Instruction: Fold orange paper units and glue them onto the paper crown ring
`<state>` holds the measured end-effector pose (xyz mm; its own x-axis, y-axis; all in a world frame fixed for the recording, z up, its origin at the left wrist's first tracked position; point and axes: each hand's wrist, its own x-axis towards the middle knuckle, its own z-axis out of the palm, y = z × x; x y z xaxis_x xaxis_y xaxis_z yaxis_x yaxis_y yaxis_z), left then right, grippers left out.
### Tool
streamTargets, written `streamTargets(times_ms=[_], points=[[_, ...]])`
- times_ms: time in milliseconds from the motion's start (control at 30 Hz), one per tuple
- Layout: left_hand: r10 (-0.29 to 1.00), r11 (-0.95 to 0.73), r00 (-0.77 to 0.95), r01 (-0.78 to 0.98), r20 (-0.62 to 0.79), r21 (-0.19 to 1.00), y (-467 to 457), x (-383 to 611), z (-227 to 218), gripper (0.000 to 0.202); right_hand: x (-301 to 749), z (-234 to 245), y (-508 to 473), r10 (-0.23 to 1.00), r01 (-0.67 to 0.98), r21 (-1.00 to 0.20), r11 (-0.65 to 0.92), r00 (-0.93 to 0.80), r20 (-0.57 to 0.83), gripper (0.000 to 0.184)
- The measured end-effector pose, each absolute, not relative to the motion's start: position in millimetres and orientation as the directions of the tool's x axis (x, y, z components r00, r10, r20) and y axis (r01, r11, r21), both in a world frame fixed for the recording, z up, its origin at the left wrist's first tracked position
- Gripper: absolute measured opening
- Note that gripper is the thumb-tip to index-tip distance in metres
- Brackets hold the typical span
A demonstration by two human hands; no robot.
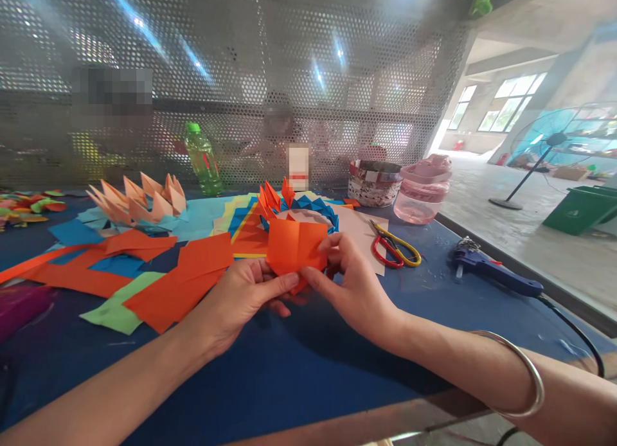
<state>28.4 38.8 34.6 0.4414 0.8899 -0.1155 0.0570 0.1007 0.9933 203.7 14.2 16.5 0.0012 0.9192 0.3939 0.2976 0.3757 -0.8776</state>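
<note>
A sheet of orange paper, creased down its middle and folded in at the lower corners, is held up between both hands. My left hand pinches its lower left, the thumb across the front. My right hand grips the right side, with the thumb at the bottom edge and fingers behind. Just beyond the sheet lies a ring of folded blue paper with orange points on its left part. Loose orange sheets and a light green sheet are left of my left hand.
Scissors with red and yellow handles and a blue glue gun with its cord lie right. Behind stand a pink plastic container, a round tin and a green bottle. A peach paper crown sits left. A perforated metal screen rises behind.
</note>
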Motion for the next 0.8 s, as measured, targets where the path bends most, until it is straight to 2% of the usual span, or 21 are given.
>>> streamTargets(times_ms=[100, 167, 267, 333, 500, 800], points=[[0.888, 0.081, 0.449, 0.069, -0.104, 0.994, 38.6, 28.6, 36.1, 0.021, 203.8, 14.8, 18.5, 0.939, 0.115, -0.935, 0.336, 0.041, 0.343, 0.054], [0.887, 0.073, 0.45, 0.081, -0.102, 0.994, 38.5, 29.2, 36.7, 0.023, 204.5, 15.1, 20.4, 0.955, 0.001, -0.955, 0.296, -0.006, 0.296, 0.06], [0.887, 0.065, 0.451, 0.091, -0.1, 0.994, 38.2, 30.0, 36.3, 0.024, 205.0, 16.5, 20.1, 0.962, -0.084, -0.977, 0.196, -0.176, 0.208, 0.037], [0.882, 0.066, 0.46, 0.104, -0.107, 0.992, 37.9, 30.1, 35.4, 0.023, 204.6, 17.4, 18.8, 0.958, -0.089, -0.98, 0.177, -0.214, 0.193, 0.027], [0.87, 0.092, 0.47, 0.146, -0.151, 0.985, 37.7, 30.2, 34.4, 0.019, 203.9, 17.7, 17.6, 0.965, -0.068, -0.976, 0.207, -0.152, 0.215, 0.02], [0.821, 0.129, 0.522, 0.222, -0.23, 0.966, 38.3, 30.2, 32.8, 0.022, 207.6, 17.6, 17.1, 0.968, 0.067, -0.971, 0.229, -0.122, 0.22, 0.02]])
